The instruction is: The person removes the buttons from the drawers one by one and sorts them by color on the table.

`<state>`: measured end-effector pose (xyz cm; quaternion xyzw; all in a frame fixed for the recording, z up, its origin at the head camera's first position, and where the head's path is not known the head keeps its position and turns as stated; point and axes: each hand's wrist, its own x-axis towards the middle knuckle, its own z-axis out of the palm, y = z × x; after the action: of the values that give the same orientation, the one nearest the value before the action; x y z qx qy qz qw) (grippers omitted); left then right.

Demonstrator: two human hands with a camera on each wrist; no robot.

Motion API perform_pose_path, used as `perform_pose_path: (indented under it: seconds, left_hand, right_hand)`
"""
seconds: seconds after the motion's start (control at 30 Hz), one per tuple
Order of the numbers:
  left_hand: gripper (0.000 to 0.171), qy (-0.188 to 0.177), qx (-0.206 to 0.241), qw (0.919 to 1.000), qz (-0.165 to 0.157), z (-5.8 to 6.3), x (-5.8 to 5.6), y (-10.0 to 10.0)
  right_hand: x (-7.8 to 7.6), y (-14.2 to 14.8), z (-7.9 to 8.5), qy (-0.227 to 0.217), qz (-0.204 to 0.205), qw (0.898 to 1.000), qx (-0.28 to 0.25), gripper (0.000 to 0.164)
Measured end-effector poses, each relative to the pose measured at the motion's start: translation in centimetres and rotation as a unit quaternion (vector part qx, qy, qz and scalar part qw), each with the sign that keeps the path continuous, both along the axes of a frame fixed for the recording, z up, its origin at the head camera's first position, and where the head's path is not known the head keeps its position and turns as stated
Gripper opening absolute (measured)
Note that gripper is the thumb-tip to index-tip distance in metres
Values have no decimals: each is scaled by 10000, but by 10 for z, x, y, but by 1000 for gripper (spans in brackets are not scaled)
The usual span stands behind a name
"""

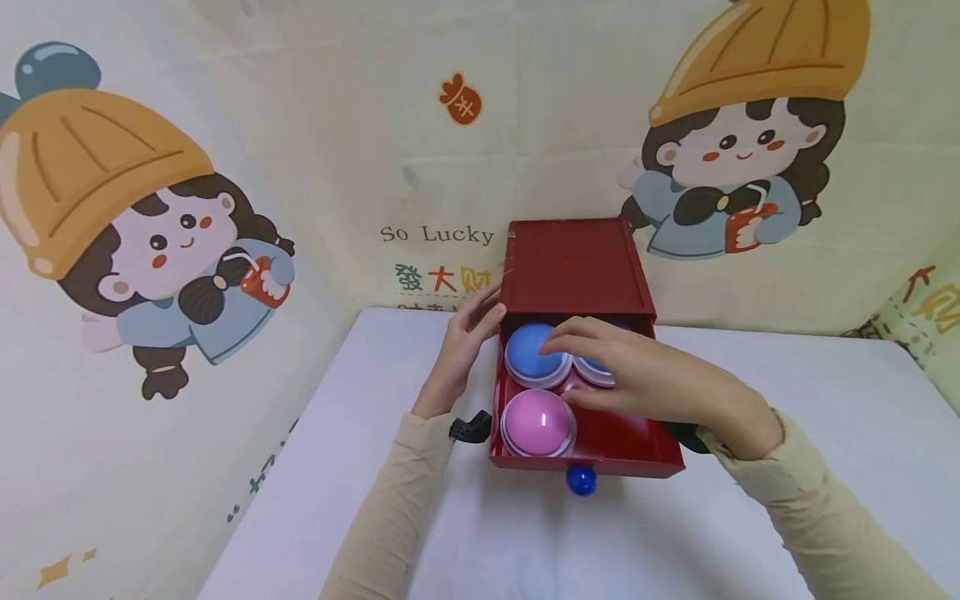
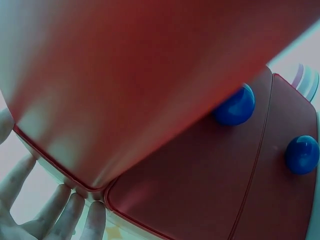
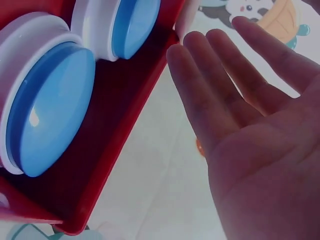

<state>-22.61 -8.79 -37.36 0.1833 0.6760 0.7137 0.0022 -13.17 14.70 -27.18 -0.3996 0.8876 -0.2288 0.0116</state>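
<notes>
A red drawer box [image 1: 577, 267] stands on the white table with its top drawer [image 1: 622, 433] pulled out. In that drawer sit a pink domed round button [image 1: 536, 422] and a blue domed button [image 1: 531, 350], both on white bases. Another blue domed button [image 1: 592, 368] is partly hidden beneath my right hand [image 1: 652, 371], which hovers over the drawer's right part with fingers extended and nothing held. Along the box's left side rests my left hand [image 1: 465, 350], its fingertips [image 2: 75, 200] against the wall in the left wrist view.
A blue ball knob [image 1: 581, 481] projects from the pulled-out drawer's front. Lower drawer fronts carry a blue knob [image 2: 235, 106] and a second blue knob [image 2: 302, 155]. Behind the table hangs a printed cloth [image 1: 360, 125] with cartoon figures.
</notes>
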Motion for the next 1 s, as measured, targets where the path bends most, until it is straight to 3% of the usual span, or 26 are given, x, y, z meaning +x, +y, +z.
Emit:
perform_pose_path:
  seconds: [0.4,0.63,1.0]
  left_hand:
    - [47,20,22,10000,-20,1,1,0]
    - [46,-22,-52,10000,-66,20,15,0]
    - [45,30,-77,10000,1,-1,0,-1]
  right_hand:
    - [-2,-15,-6,116,351,9985,405,49]
    - [-3,-18,-11,73,535,9974,471,53]
    - [-1,-22,-14,-22,660,9956,663,54]
